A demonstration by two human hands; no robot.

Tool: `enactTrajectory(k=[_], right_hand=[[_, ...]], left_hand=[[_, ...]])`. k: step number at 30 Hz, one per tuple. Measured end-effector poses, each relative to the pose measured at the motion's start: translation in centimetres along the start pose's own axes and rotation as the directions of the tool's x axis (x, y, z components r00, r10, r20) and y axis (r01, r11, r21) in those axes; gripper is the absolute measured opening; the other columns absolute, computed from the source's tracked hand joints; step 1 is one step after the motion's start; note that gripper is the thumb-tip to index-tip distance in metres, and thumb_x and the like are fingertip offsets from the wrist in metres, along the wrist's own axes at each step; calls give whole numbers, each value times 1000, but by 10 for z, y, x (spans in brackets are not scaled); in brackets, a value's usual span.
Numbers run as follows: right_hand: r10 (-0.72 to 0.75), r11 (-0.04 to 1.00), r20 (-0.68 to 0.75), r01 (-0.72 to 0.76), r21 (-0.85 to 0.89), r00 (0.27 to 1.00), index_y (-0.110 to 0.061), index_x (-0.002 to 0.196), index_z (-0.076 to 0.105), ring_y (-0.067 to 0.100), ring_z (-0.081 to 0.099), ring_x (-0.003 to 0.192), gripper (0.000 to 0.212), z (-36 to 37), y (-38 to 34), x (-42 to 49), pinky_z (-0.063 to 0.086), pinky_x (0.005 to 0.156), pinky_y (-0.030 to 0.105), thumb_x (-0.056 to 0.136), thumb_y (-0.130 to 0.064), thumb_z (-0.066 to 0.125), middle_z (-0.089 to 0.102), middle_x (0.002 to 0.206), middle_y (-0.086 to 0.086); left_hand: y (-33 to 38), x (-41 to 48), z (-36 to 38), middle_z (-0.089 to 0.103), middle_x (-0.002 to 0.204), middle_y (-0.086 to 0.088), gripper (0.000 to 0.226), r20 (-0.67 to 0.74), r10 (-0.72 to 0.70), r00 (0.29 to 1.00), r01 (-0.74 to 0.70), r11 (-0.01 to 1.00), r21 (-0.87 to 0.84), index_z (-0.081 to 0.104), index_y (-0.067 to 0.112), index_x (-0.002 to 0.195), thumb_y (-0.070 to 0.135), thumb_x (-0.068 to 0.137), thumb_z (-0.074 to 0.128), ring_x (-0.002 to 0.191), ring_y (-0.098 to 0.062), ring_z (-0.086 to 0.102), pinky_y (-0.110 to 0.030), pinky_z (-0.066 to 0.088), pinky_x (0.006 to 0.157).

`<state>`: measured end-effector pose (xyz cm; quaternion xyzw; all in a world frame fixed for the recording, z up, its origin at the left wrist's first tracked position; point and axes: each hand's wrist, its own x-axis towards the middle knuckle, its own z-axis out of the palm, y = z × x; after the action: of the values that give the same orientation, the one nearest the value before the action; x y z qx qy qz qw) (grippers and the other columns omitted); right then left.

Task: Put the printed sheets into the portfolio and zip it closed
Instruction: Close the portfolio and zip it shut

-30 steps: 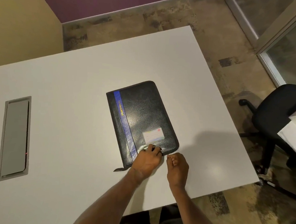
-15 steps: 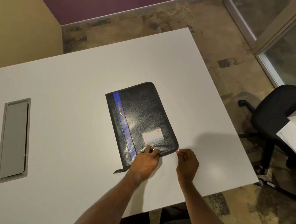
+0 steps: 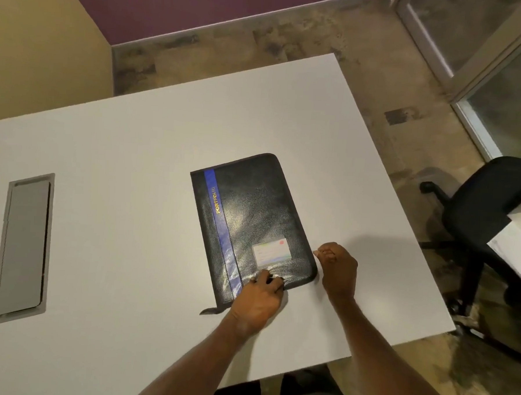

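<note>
Head view: both hands, left (image 3: 258, 300) pressing, right (image 3: 338, 269) pinching, on grainy rectangular black portfolio (image 3: 252, 215).

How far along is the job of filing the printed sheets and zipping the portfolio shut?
Done, apparently: no loose sheets show on the table, and the portfolio lies closed. In hand: the left hand presses its near edge while the right hand pinches something small, probably the zip pull, at the right edge near the corner. Left: running the zip along the remaining edges.

We have one head-worn wide-angle view, looking steeply down and forward over the white table (image 3: 134, 166); forearms enter from the bottom edge, floor and walls curve around.
</note>
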<state>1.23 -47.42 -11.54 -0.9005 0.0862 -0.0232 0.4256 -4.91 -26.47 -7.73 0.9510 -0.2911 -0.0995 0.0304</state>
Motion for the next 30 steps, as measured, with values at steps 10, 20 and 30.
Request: enactTrajectory(k=[10,20,30], right_hand=[[8,982,131,-32,184,991,-10,80,70,3,65,65,15,23,-22,67,51,65,22,85,4,74,71,70,-12],[-45,996,206,29,79,977,-7,77,70,-4,65,69,16,55,-41,140,48,63,13,84,8,69,70,72,-6],[23,1000,388,-16,-21,921,-17,84,73,20,69,63,26,63,-43,172,54,67,30,83,4,58,69,65,-6]], left_hand=[[-3,-13,10,68,101,0,14,33,22,999,-21,999,-35,72,13,88,13,79,61,85,-27,66,-32,51,46],[-7,-12,28,66,111,-3,22,18,41,999,-40,999,-21,70,12,101,11,82,59,94,-26,63,-33,54,61],[-79,50,-26,-9,172,-6,88,156,-559,814,578,755,-310,4,47,161,73,90,48,156,-39,-11,-75,6,114]])
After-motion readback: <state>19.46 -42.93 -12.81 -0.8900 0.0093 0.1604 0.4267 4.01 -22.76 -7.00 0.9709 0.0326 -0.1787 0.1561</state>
